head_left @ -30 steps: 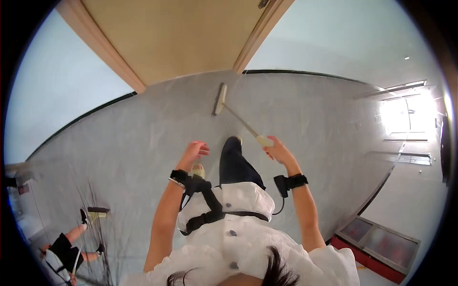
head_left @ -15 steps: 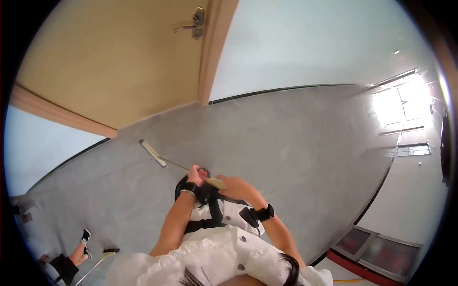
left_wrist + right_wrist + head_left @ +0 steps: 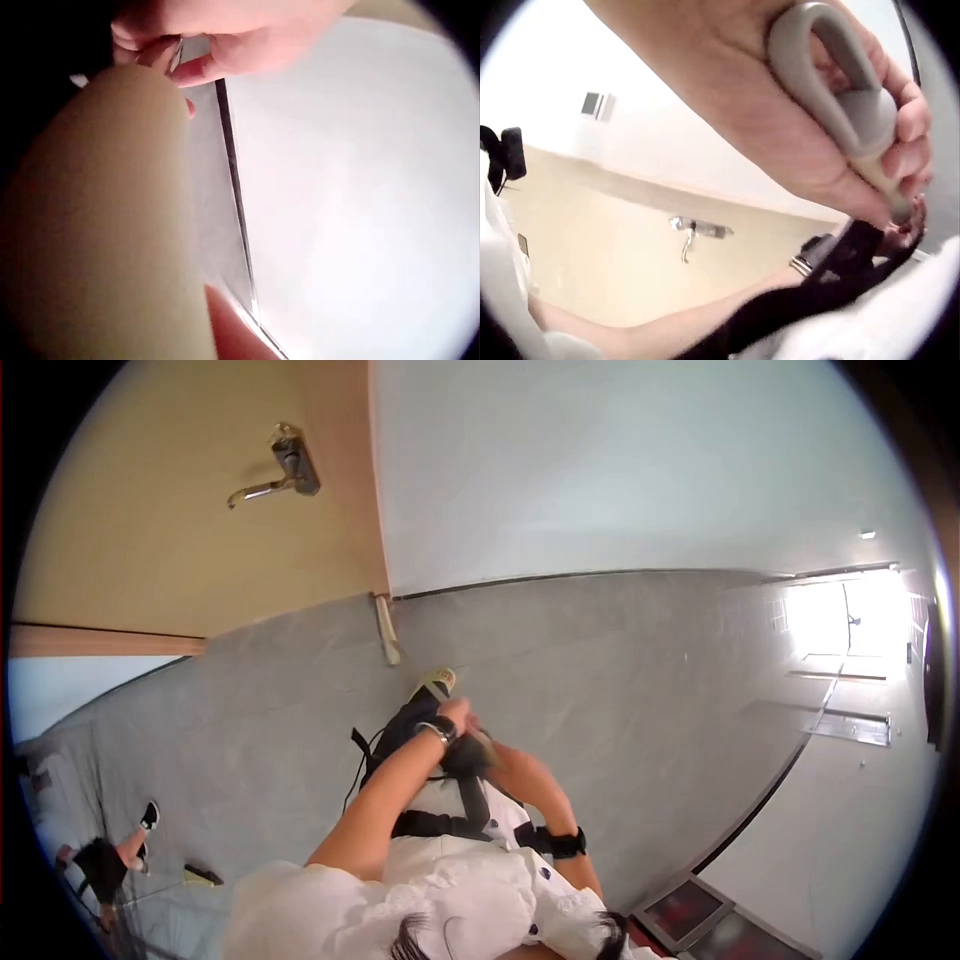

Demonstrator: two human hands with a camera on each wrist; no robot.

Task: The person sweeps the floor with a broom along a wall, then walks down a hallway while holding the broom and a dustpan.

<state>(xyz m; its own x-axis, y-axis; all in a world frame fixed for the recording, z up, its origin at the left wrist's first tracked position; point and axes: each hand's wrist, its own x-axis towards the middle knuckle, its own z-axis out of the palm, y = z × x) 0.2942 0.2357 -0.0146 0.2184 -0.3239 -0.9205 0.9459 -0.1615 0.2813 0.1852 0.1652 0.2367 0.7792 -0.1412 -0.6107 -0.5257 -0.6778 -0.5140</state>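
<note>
A long-handled broom has its pale head point(image 3: 387, 630) on the floor by the foot of the door frame. My left hand point(image 3: 456, 714) grips the pole in front of my body, its fingers curled round it in the left wrist view point(image 3: 232, 41). Just behind it, my right hand point(image 3: 508, 762) holds the handle's end, blurred in the head view. The right wrist view shows the looped grey end point(image 3: 821, 82) against the palm of my right hand point(image 3: 757, 105), with the fingers curled round the grip. A large pale handle end point(image 3: 112, 217) fills the left wrist view's left side.
A yellowish door point(image 3: 150, 510) with a metal lever handle point(image 3: 290, 470) stands at upper left beside a pale wall point(image 3: 600, 470). Another person point(image 3: 105, 870) is at lower left, near a second broom head point(image 3: 202, 875). A red-based cabinet point(image 3: 685, 910) stands at lower right.
My left hand has come to the pole and grips it. My right hand has moved inward with the handle. The broom head is now beside the door frame, and the view has turned.
</note>
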